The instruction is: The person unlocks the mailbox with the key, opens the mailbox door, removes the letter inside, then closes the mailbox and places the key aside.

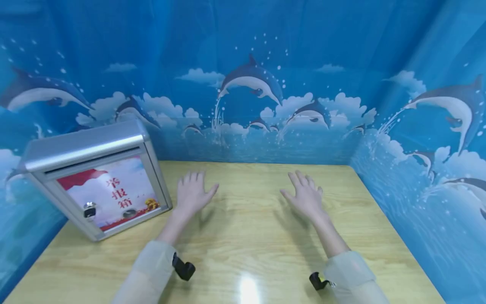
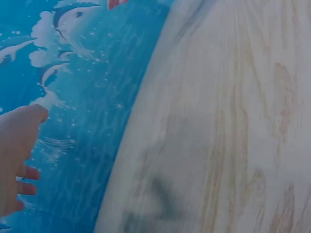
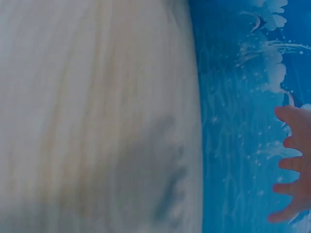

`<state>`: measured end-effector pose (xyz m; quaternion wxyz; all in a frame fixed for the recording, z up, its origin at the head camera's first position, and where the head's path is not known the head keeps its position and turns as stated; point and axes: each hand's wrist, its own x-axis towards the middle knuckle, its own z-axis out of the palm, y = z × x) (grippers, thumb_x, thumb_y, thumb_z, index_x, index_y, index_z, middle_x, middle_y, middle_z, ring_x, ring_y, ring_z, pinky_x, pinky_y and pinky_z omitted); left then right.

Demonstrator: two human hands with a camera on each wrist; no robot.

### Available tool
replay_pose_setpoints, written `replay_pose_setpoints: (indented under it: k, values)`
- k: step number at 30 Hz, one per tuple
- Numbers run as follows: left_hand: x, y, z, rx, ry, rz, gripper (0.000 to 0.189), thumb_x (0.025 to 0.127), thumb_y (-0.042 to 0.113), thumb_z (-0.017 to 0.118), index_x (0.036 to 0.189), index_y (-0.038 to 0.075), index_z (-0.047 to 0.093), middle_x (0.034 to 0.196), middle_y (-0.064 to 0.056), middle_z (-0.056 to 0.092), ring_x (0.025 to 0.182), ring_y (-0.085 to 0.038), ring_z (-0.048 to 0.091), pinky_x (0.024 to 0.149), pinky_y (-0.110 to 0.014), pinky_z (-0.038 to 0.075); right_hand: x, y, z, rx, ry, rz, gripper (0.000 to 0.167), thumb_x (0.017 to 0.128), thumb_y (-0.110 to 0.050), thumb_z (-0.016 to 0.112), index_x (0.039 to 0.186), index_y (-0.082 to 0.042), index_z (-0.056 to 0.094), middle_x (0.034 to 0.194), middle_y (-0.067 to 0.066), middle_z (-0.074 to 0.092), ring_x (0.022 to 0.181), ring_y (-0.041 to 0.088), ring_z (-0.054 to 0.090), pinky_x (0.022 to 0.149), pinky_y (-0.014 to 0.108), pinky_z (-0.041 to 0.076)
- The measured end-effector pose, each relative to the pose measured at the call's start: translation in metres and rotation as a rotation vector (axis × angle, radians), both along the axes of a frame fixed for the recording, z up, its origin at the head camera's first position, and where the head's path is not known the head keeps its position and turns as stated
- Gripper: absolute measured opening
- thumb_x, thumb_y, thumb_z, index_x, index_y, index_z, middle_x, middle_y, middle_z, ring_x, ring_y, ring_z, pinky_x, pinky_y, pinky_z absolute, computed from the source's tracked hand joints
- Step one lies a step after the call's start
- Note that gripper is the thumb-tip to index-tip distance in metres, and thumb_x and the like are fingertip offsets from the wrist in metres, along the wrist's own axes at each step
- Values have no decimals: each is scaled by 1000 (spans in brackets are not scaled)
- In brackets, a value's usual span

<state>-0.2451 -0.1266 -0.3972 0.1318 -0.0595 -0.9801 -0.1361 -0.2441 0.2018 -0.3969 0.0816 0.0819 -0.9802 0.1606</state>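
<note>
Left hand (image 1: 193, 195) and right hand (image 1: 305, 198) are both spread, holding nothing, kinda hovering over the surface (image 1: 247, 223) judging by the shadows (image 1: 208, 214). The box (image 1: 96, 185) stands just left of the left hand, probably angled so its lock (image 1: 89, 210) is easy to reach. Red writing (image 1: 120, 193) says 举报箱, "report box".

There were two hands (image 1: 191, 193) (image 1: 305, 197), two sleeves (image 1: 149, 264) (image 1: 351, 272), two cameras (image 1: 184, 267) (image 1: 318, 281), one table (image 1: 248, 236), one box (image 1: 83, 142) with one slot (image 1: 93, 160), one latch (image 1: 89, 210) and three characters (image 1: 119, 194), plus three large dolphins (image 1: 41, 90) (image 1: 250, 77) (image 1: 453, 101) and several small ones (image 1: 309, 113).
</note>
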Motion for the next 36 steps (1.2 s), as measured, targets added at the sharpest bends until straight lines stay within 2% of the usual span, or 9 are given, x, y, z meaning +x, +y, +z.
replay_pose_setpoints:
  k: [4, 7, 10, 17, 21, 25, 32, 34, 36]
  values:
    - [11, -11, 13, 103, 70, 2, 52, 88, 44, 58, 112, -3, 58, 103, -19, 61, 91, -34, 57, 79, -46, 47, -7, -17, 12, -161, 28, 48, 56, 92, -38, 53, 136, -4, 44, 137, 20, 43, 124, 42, 38, 97, 61, 30]
    - [22, -23, 26, 138, 144, 4, 40, 86, 38, 61, 95, -1, 62, 84, -13, 63, 70, -26, 58, 59, -38, 49, -12, -32, 22, -261, 22, 91, 49, 93, -33, 54, 131, -2, 50, 129, 19, 51, 116, 36, 48, 94, 52, 39]
    - [35, -36, 40, 152, 265, 4, 34, 86, 33, 63, 86, -1, 63, 74, -11, 61, 61, -24, 56, 52, -36, 46, -15, -49, 33, -330, -1, 130, 47, 93, -33, 54, 129, -4, 53, 126, 15, 55, 111, 32, 53, 89, 48, 43]
    - [66, -71, 70, 218, 527, 17, 28, 84, 22, 65, 86, -5, 62, 75, -18, 60, 65, -31, 55, 56, -42, 43, -22, -90, 51, -397, -19, 249, 44, 93, -33, 55, 129, -7, 54, 128, 11, 54, 113, 26, 51, 91, 43, 44]
    - [78, -92, 81, 232, 641, 87, 31, 83, 23, 66, 93, -6, 61, 84, -22, 60, 75, -36, 54, 62, -44, 41, -28, -111, 58, -431, -8, 317, 45, 92, -35, 57, 129, -9, 54, 127, 8, 54, 113, 22, 51, 92, 40, 44]
    - [88, -113, 86, 265, 706, 179, 35, 83, 21, 65, 100, -9, 58, 92, -25, 58, 85, -39, 51, 71, -48, 37, -35, -132, 59, -532, -42, 371, 47, 91, -35, 58, 131, -10, 52, 127, 8, 53, 115, 22, 50, 93, 39, 44]
    - [101, -152, 83, 250, 822, 316, 49, 86, 34, 58, 113, -6, 51, 110, -28, 53, 101, -44, 43, 94, -47, 30, -47, -164, 59, -855, -156, 411, 46, 91, -30, 59, 131, -9, 51, 124, 8, 56, 111, 19, 52, 89, 34, 46]
    - [106, -163, 81, 237, 816, 336, 57, 88, 40, 53, 123, -3, 43, 121, -29, 45, 110, -43, 37, 100, -46, 25, -50, -171, 59, -908, -165, 427, 47, 91, -28, 60, 132, -8, 50, 124, 8, 55, 112, 19, 51, 90, 35, 46]
    - [111, -171, 82, 250, 751, 390, 63, 88, 42, 52, 133, 2, 34, 131, -27, 35, 120, -40, 30, 102, -47, 22, -52, -179, 60, -939, -170, 450, 48, 91, -26, 60, 133, -7, 48, 124, 10, 54, 113, 21, 50, 90, 36, 46]
